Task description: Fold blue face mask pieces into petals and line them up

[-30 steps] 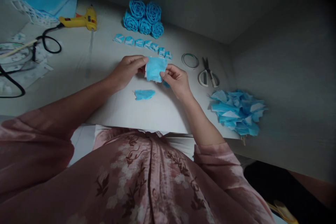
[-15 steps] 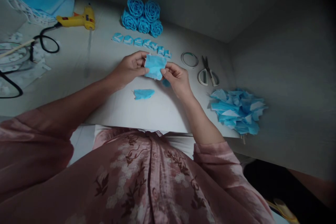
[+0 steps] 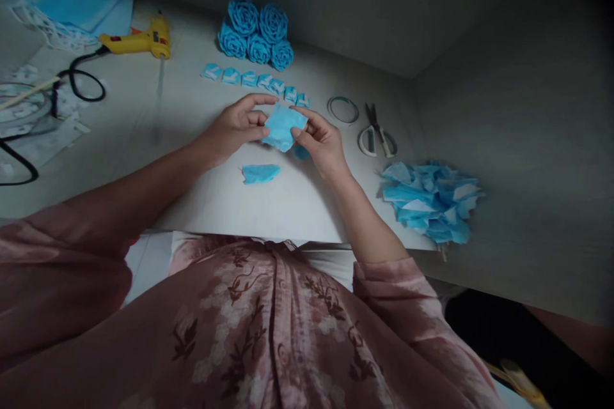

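Light-blue, squarish thin-fabric piece [image 3: 284,126], pinched by left hand [image 3: 233,126] and right hand [image 3: 327,144], is seemingly being shaped, which calls for an even grip.

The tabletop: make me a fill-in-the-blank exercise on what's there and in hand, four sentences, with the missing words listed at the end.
1. The piece of material held by the left hand and the right hand is coloured ____.
2. The body of the glue gun is coloured ____.
3. The number of flowers visible in the stack is ____.
4. The scissors lie to the ____ of the coiled wire.

Missing words: blue; yellow; five; right.
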A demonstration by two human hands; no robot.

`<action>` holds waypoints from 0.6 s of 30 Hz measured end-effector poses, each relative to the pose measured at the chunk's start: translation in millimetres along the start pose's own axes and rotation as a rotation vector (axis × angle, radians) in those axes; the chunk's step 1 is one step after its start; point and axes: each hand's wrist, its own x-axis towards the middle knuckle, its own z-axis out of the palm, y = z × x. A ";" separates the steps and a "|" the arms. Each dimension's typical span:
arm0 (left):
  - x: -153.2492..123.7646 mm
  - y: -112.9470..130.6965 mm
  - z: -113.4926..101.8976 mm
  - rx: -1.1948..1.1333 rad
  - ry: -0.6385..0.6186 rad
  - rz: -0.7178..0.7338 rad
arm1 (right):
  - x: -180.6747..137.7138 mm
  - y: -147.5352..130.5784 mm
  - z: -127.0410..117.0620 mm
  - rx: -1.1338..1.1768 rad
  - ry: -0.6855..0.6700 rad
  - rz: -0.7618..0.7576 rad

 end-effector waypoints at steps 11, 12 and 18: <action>0.6 2.7 -0.1 -0.199 -0.004 -0.111 | -0.8 -10.3 -3.7 -0.134 -0.044 -0.097; 0.4 2.6 -0.7 -0.184 -0.010 -0.112 | -1.2 -12.1 -3.0 -0.172 -0.040 -0.117; -1.7 2.5 0.3 -0.125 -0.049 -0.141 | -2.4 -18.7 -1.5 -0.237 -0.075 -0.298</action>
